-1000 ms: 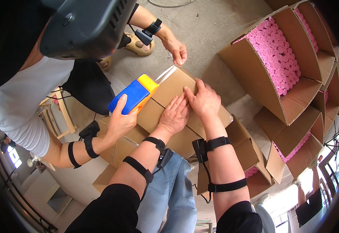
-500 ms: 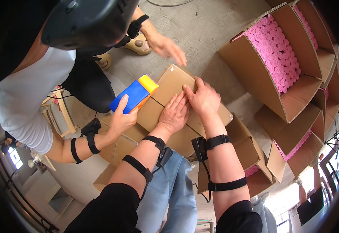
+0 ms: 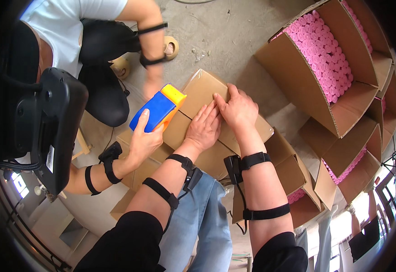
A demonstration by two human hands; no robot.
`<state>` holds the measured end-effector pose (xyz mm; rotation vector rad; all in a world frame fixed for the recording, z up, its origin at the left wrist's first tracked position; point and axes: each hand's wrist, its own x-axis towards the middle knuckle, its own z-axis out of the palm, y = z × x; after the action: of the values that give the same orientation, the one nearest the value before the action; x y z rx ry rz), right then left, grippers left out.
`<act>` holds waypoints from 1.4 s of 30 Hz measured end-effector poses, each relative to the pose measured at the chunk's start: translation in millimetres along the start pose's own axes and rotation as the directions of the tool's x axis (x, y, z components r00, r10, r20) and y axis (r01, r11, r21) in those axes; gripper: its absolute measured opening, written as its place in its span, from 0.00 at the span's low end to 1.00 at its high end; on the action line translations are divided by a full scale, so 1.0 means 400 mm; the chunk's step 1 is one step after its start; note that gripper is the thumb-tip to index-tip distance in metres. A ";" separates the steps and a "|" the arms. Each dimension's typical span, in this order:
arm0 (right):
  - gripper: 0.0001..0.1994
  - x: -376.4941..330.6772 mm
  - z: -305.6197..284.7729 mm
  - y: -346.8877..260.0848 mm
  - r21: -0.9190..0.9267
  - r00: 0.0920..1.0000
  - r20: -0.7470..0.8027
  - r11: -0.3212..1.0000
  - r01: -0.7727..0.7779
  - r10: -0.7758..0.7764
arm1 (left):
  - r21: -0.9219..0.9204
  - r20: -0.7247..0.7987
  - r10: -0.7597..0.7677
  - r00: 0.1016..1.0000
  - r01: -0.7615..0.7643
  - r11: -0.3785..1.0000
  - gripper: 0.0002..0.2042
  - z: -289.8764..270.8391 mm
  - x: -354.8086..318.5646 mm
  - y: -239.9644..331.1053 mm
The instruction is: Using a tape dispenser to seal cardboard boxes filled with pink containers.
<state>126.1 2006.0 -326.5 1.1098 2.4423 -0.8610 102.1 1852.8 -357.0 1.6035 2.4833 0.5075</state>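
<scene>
A closed cardboard box lies in front of me, its flaps meeting at a seam. My left hand rests flat on the top with its fingers stretched out. My right hand is spread beside it, the thumb touching near my left fingertips and the other fingers reaching the box's far right edge. Shiny clear film shows at the box's corners. Just left of the box, a co-worker's hand holds a blue, yellow and orange tape dispenser. The co-worker's other hand is blurred behind it.
Open cartons on the right hold pink rose-shaped pieces. More open cartons stand near my right forearm. The co-worker crouches at the left, a black head-worn device close to my left side. Concrete floor lies beyond the box.
The co-worker's head has moved down and left, and their free hand has drawn back from the box's far end toward the tape dispenser. My hands stay in place on the box.
</scene>
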 end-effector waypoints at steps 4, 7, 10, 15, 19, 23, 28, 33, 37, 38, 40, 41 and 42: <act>0.24 -0.001 0.002 -0.001 -0.008 1.000 -0.017 1.000 0.009 -0.009 | 0.025 0.000 -0.012 1.000 0.012 1.000 0.19 0.000 0.001 0.002; 0.24 0.000 0.003 -0.002 -0.009 1.000 -0.014 1.000 0.008 -0.008 | 0.025 -0.002 -0.010 1.000 0.010 1.000 0.19 0.000 -0.001 -0.001; 0.25 0.000 0.000 -0.002 -0.010 1.000 -0.013 1.000 0.008 -0.008 | 0.015 0.004 -0.009 1.000 0.009 1.000 0.19 -0.001 0.002 0.000; 0.25 0.000 0.000 -0.004 -0.016 1.000 0.001 1.000 0.001 -0.001 | 0.017 0.010 -0.021 1.000 0.020 1.000 0.19 0.000 -0.001 0.003; 0.25 0.000 -0.005 -0.007 -0.018 1.000 0.014 1.000 -0.005 0.005 | 0.022 -0.002 -0.007 1.000 0.007 1.000 0.21 0.002 -0.002 0.000; 0.25 -0.001 0.001 -0.006 -0.014 1.000 0.005 1.000 0.001 -0.001 | 0.018 0.001 -0.009 1.000 0.009 1.000 0.22 0.004 -0.005 -0.001; 0.25 0.000 -0.002 -0.007 -0.017 1.000 -0.002 1.000 -0.002 0.002 | 0.035 0.027 -0.019 0.999 0.018 0.999 0.20 0.003 -0.003 0.000; 0.25 0.002 0.001 -0.006 -0.022 1.000 -0.016 1.000 0.004 -0.004 | 0.037 0.028 -0.019 0.999 0.018 0.999 0.20 0.002 -0.002 0.000; 0.25 0.002 0.000 -0.009 -0.024 1.000 -0.008 1.000 -0.004 0.004 | -0.001 0.029 -0.013 0.999 0.013 1.000 0.23 -0.001 -0.002 -0.001; 0.25 0.002 0.000 -0.009 -0.023 1.000 -0.005 1.000 -0.005 0.004 | 0.002 0.024 -0.012 1.000 0.012 1.000 0.23 0.000 -0.002 0.000; 0.25 0.000 -0.001 -0.009 -0.025 1.000 -0.004 1.000 -0.006 0.006 | 0.005 0.022 -0.012 1.000 0.012 1.000 0.23 0.002 -0.003 -0.001; 0.25 -0.001 -0.001 -0.010 -0.027 1.000 -0.002 1.000 -0.008 0.007 | 0.008 0.020 -0.013 1.000 0.013 1.000 0.22 0.004 -0.003 -0.001; 0.25 -0.001 -0.003 -0.008 -0.030 1.000 -0.003 1.000 -0.009 0.009 | 0.005 0.019 -0.013 1.000 0.013 1.000 0.22 0.004 -0.002 0.001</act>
<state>124.0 2004.8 -324.2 1.1111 2.4422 -0.8179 103.3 1852.6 -358.5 1.5858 2.4814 0.4829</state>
